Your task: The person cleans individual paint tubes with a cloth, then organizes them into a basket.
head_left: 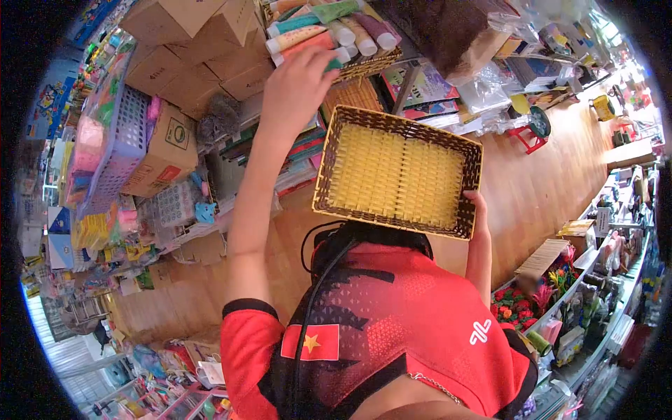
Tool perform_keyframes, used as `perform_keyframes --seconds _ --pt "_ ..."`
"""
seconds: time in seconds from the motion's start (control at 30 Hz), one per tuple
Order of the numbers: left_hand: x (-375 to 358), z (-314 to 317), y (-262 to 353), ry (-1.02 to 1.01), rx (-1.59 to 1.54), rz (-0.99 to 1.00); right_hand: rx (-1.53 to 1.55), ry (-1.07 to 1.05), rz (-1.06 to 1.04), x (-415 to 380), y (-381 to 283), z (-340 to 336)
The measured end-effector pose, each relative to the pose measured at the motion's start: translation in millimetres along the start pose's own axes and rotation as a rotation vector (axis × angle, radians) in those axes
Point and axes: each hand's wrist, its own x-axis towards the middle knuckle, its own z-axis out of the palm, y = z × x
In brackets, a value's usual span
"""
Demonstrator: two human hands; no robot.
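My right hand (476, 210) grips the near right corner of a woven basket (399, 171). The basket is tilted toward me, with a bare yellow bottom and a brown patterned rim. My left hand (299, 80) is stretched forward, its fingers closed around a dark green tube (334, 64), mostly hidden by the hand. Just beyond it, a second woven basket (371, 64) holds several capped tubes in different colours, among them an orange-red tube (306, 47) and a purple tube (378, 31).
Cardboard boxes (203, 56) are stacked at the upper left, near a purple plastic basket (115, 147). Books and magazines (427, 94) lie below the tubes. A red stool (528, 136) stands on the wooden floor (553, 175). Loaded shelves (581, 301) line the right side.
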Motion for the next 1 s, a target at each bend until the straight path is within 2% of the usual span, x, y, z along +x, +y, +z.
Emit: perform_keyframes --seconds 0.03,0.13,0.27,0.4,0.5,0.67,0.73,0.77,0.83,0.87,0.93,0.97,1.0 --pt "9 8 3 0.013 0.153 0.155 -0.006 0.015 0.018 -3 -9 1" --pt "16 35 7 -0.043 0.243 0.086 -0.088 0.088 -0.053 -5 -29 -1" --pt "19 51 4 -0.027 0.309 -0.049 -0.007 -0.017 -0.014 -8 -42 -9" --pt "22 48 -12 -0.101 0.135 -0.034 -0.043 0.000 0.014 1 -39 -16" --pt "21 33 -14 0.057 0.180 0.111 -0.050 -0.019 0.063 -2 -42 -19" --pt "8 -35 23 0.494 0.033 0.063 -0.066 -0.055 0.156 -3 -49 -18" --pt "5 -44 38 0.590 -0.471 -0.123 -0.093 -0.064 0.148 -1 -51 -17" --pt "1 -44 36 0.588 -0.465 -0.135 -0.114 -0.081 0.127 1 -52 -17" --pt "-6 -43 29 0.517 -0.816 -0.242 -0.105 -0.099 0.131 4 -52 -18" --pt "-9 -38 28 0.516 -0.811 -0.249 -0.087 -0.112 0.124 5 -53 -19" --pt "-14 -24 34 0.299 -1.053 -0.477 -0.131 -0.076 0.138 4 -57 -19" --pt "-13 -18 44 0.212 -0.968 -0.419 -0.117 -0.098 0.138 0 -60 -15" --pt "-13 -11 45 0.030 -1.013 -0.375 -0.103 -0.118 0.139 -2 -61 -15"
